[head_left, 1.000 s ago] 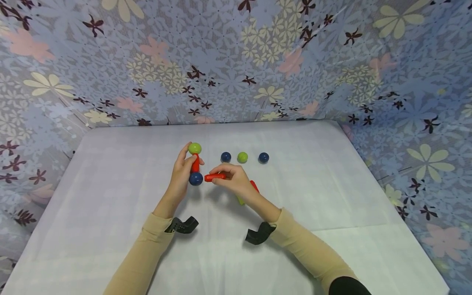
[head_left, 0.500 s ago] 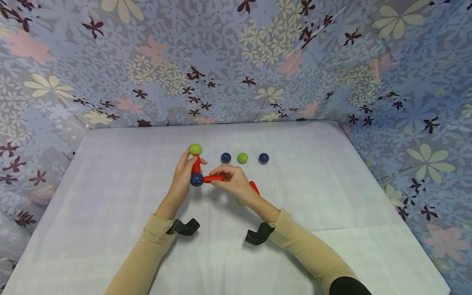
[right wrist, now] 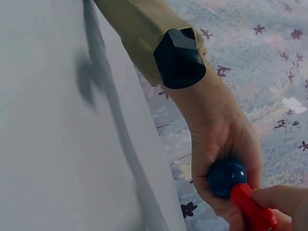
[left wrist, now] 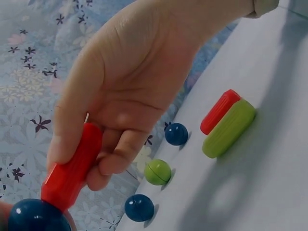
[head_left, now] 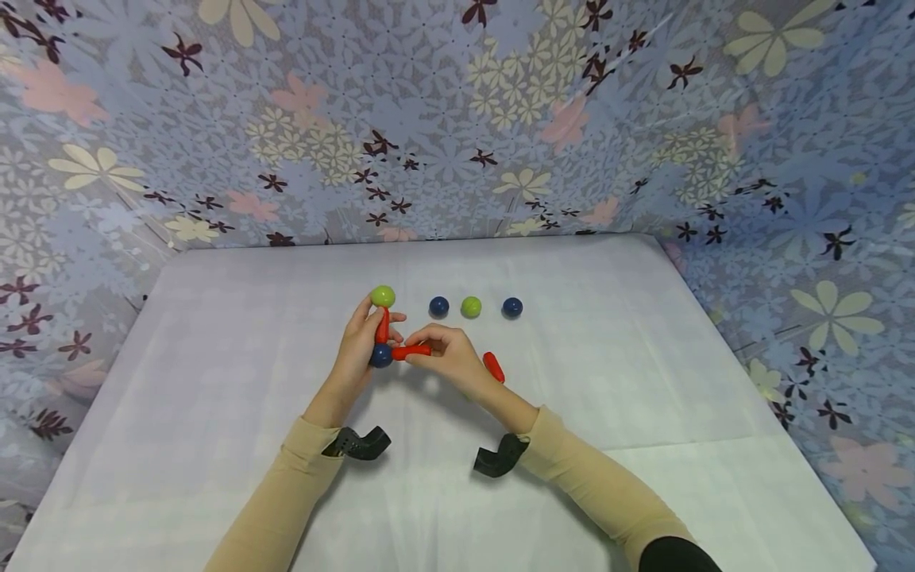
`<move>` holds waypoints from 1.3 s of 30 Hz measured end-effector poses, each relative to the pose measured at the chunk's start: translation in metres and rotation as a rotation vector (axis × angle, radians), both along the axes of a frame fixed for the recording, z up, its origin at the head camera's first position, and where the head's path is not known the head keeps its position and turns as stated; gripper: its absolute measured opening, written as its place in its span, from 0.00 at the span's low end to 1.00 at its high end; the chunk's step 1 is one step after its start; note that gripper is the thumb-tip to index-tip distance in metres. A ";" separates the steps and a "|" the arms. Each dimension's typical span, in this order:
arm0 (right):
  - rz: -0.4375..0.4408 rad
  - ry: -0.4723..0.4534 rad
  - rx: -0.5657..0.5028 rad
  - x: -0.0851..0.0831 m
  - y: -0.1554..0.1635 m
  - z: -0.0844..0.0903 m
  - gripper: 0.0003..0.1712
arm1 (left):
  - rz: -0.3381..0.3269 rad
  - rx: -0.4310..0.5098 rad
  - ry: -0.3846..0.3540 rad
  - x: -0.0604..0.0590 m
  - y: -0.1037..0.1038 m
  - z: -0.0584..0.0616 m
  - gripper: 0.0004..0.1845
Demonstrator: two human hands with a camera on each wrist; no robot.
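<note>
My left hand [head_left: 370,332] grips an upright piece: a green ball [head_left: 382,296] on top, a red rod [head_left: 384,324], and a blue ball [head_left: 380,355] at the bottom. My right hand [head_left: 423,345] pinches a second red rod [head_left: 411,350], held level, with its left end touching that blue ball. The left wrist view shows the same held rod [left wrist: 72,167] meeting the blue ball [left wrist: 34,216]. In the right wrist view the blue ball [right wrist: 227,177] sits in the left palm with the rod [right wrist: 253,209] against it.
A loose blue ball [head_left: 439,306], green ball [head_left: 470,307] and blue ball [head_left: 511,307] lie in a row behind the hands on the white table [head_left: 214,357]. A spare red rod [head_left: 493,366] lies by my right wrist, beside a green rod [left wrist: 229,129]. Floral cloth walls enclose the table.
My right hand has carried its red rod leftward until the rod's end met the blue ball. The left hand and its piece have shifted slightly toward me.
</note>
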State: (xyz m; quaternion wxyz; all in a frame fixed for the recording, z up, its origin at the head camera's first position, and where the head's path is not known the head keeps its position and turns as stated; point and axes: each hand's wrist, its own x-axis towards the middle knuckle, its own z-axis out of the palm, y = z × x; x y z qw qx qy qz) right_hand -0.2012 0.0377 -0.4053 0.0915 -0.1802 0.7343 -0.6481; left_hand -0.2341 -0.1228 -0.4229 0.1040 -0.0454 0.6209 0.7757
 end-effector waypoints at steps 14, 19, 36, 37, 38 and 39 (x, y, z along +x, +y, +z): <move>0.000 0.085 0.287 -0.018 0.006 -0.040 0.14 | 0.066 -0.047 -0.095 -0.002 0.007 -0.029 0.22; 0.000 0.127 0.360 -0.021 0.010 -0.047 0.14 | 0.084 -0.114 -0.080 -0.004 0.009 -0.039 0.24; 0.072 0.120 0.458 -0.032 0.016 -0.058 0.13 | 0.056 -0.803 0.241 -0.005 -0.007 -0.048 0.27; 0.068 0.114 0.465 -0.036 0.018 -0.057 0.13 | 0.057 -0.802 0.243 -0.005 -0.007 -0.048 0.27; 0.058 0.115 0.473 -0.040 0.020 -0.056 0.12 | 0.058 -0.801 0.245 -0.006 -0.007 -0.048 0.26; 0.039 0.116 0.476 -0.045 0.022 -0.054 0.12 | 0.060 -0.800 0.245 -0.006 -0.007 -0.048 0.26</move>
